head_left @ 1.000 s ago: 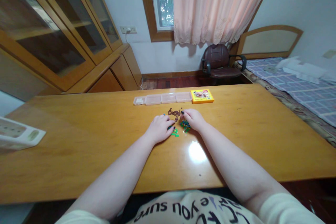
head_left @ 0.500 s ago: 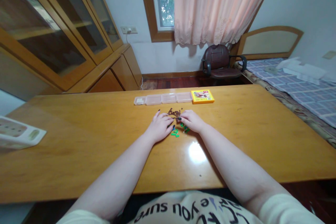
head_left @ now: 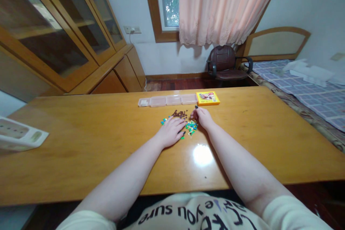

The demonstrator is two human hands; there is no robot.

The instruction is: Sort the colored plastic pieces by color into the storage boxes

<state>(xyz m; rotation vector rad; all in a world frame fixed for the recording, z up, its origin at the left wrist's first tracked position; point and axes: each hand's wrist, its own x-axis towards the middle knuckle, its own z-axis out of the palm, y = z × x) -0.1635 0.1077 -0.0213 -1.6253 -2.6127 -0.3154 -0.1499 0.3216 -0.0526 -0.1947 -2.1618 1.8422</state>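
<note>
My left hand [head_left: 172,131] lies palm down with its fingers stretched out over small coloured pieces, partly hiding them. Green, blue and white toy building pieces [head_left: 191,127] lie in a loose heap right of its fingers. More blue and green pieces [head_left: 164,120] show past its far left side, and a green one [head_left: 182,138] sits by its thumb. Just beyond the fingers is a pile of small brown pieces [head_left: 179,114]. My right hand [head_left: 202,116] is right of both heaps, fingers curled in; anything inside them is too small or hidden to name.
A row of clear plastic compartments [head_left: 174,100] stands along the table's far side, beside a yellow box [head_left: 208,98] with a printed picture. A white object [head_left: 21,133] stands at the left of the wooden table [head_left: 107,143]. Beyond are a chair [head_left: 226,63] and a bed [head_left: 296,75].
My left hand has shifted right and spread flat over the pieces. My right hand has drawn back up and right from the brown pile, uncovering more of the coloured heap.
</note>
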